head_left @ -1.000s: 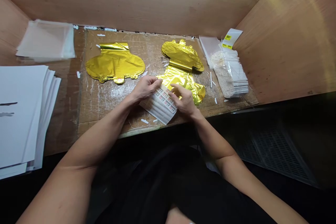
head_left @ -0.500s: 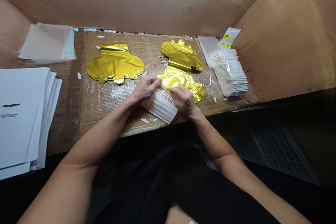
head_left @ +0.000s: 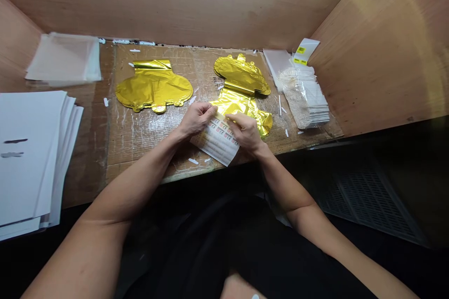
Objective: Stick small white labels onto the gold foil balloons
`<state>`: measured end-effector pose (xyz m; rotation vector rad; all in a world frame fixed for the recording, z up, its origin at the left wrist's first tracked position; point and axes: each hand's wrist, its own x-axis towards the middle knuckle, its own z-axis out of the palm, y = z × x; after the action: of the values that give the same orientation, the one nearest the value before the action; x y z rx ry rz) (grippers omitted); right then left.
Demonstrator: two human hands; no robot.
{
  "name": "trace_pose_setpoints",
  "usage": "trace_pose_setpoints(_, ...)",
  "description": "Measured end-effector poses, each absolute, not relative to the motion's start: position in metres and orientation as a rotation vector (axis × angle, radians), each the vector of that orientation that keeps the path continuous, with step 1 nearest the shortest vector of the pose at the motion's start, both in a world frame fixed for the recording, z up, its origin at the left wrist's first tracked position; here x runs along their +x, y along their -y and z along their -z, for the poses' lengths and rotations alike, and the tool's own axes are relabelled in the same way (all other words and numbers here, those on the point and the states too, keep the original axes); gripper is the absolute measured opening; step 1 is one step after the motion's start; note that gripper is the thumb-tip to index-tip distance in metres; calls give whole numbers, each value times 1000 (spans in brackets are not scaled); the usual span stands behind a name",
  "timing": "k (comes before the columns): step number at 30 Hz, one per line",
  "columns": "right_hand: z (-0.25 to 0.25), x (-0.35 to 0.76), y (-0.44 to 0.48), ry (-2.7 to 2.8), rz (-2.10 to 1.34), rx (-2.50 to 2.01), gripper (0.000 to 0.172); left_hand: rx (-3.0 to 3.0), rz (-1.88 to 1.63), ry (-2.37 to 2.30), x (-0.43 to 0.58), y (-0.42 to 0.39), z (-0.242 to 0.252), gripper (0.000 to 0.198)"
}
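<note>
A white sticker sheet (head_left: 218, 141) with rows of small red and black labels lies tilted at the bench's front edge. My left hand (head_left: 196, 118) pinches its upper left corner, fingers closed. My right hand (head_left: 245, 131) rests on the sheet's right side, fingertips pressed together at the top row of labels. Just behind the hands lies a flat gold foil balloon (head_left: 245, 110), partly hidden by my right hand. Behind that one sits a stack of gold foil balloons (head_left: 242, 74). A second gold stack (head_left: 153, 86) lies to the left.
A thick pile of white sheets (head_left: 28, 149) fills the left side, with clear bags (head_left: 65, 58) behind it. At the right stand a bundle of clear packets (head_left: 307, 98) and a yellow-labelled card (head_left: 304, 51). Wooden walls (head_left: 382, 46) close in the bench at back and right.
The hands have barely moved. My right hand's fingertips slid slightly up and left along the sheet's top row toward my left hand.
</note>
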<state>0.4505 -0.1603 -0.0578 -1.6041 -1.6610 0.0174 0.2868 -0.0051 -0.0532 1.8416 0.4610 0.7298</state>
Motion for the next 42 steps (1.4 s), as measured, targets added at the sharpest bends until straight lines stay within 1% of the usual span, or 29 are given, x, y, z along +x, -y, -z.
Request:
trace_pose_setpoints(5,60,451,162,1743,-4,-1492,23,1831,-715,-475,287,6,54,46)
trace_pose_setpoints(10,56,447,162,1566,-227,-1589,25,1829,-699,-466,287,5,53,46)
trace_pose_setpoints(12,55,447,163,1537,-286,-1580,23,1831,-702,-467,287,5,53,45)
trace_pose_setpoints(18,57,453,165,1683,-128,-1494,22,1774,-694,-520,286,6,51,46)
trace_pose_setpoints(22,57,459,167,1802,-107,-1412,24,1766,-683,-544,286,7,51,47)
trace_pose_setpoints(26,55,458,167,1739,-117,-1523,25,1751,-681,-540,286,7,53,46)
trace_pose_setpoints(28,54,456,167,1684,-141,-1617,30,1763,-676,-523,287,7,54,46)
trace_pose_setpoints(30,53,454,167,1712,-143,-1674,30,1769,-661,-509,287,8,56,46)
trace_pose_setpoints(33,55,457,169,1833,-26,-1705,29,1742,-643,-502,288,9,57,46)
trace_pose_setpoints(37,60,462,171,1980,83,-1609,32,1703,-630,-524,288,10,55,49)
trace_pose_setpoints(39,61,462,172,1981,74,-1574,29,1694,-616,-526,288,11,55,48)
trace_pose_setpoints(42,57,456,172,1924,43,-1564,14,1705,-586,-518,288,11,54,46)
